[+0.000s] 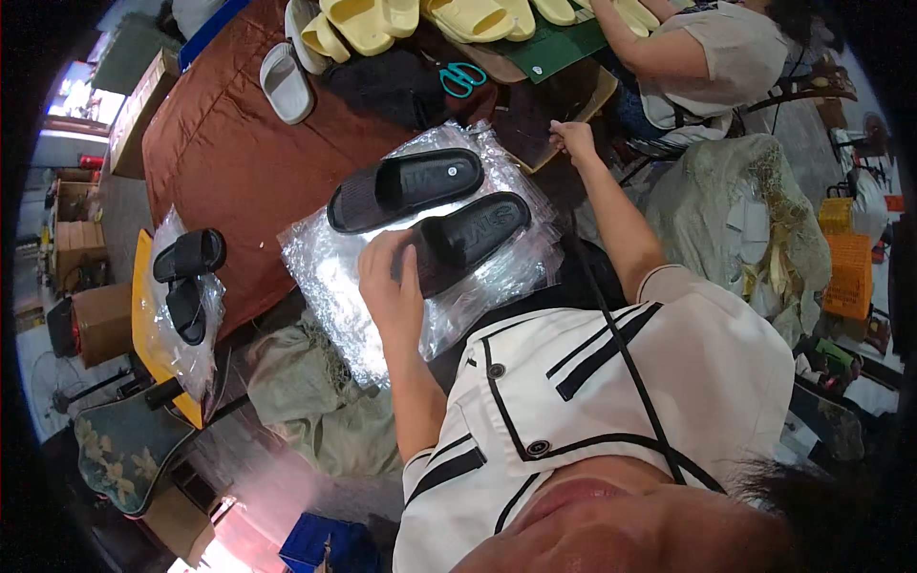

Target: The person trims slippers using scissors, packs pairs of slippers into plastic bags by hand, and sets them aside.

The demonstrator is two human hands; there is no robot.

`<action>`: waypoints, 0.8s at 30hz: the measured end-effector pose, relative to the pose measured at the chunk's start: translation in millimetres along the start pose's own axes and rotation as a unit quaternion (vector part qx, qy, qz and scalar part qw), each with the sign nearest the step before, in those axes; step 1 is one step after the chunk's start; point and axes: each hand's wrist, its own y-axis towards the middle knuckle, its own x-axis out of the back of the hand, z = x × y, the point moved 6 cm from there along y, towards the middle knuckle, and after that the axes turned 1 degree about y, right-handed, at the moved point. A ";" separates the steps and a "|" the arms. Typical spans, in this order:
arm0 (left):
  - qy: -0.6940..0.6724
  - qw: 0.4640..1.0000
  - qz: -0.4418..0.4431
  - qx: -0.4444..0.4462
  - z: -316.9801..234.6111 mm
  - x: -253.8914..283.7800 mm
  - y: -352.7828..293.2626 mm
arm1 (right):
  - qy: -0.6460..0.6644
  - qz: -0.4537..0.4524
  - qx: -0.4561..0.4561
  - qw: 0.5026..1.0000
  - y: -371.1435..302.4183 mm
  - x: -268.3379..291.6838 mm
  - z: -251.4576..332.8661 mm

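A pair of black slide sandals lies side by side on a stack of clear plastic bags (330,286). My left hand (390,282) is at the strap end of the nearer slide (473,234), its fingers and thumb curled about that end. The farther slide (435,180) lies just beyond, with a small white round sticker on its footbed. Off to the right, my right hand (574,140) is raised near the edge of a brown board, its fingers pinched together. Whatever they may hold is too small to make out.
A brown cloth (215,143) covers the table. Yellow slides (368,24), a pale grey slide (286,84), black fabric (387,88) and teal-handled scissors (462,79) lie at the far side. Bagged black slides (188,282) stand left. A co-worker (702,67) sits at the far right.
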 end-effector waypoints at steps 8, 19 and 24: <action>0.114 0.991 -0.012 -0.073 -10.1 -8.6 17.9 | -0.318 -0.113 0.163 0.927 -45.5 -2.6 69.1; 0.300 0.946 -0.057 -0.107 40.1 -73.9 15.9 | -0.188 0.149 0.407 0.881 -155.4 -90.4 177.8; 0.281 0.951 -0.069 -0.113 38.1 -70.9 17.4 | -0.244 0.250 0.527 0.775 -185.1 -145.7 182.7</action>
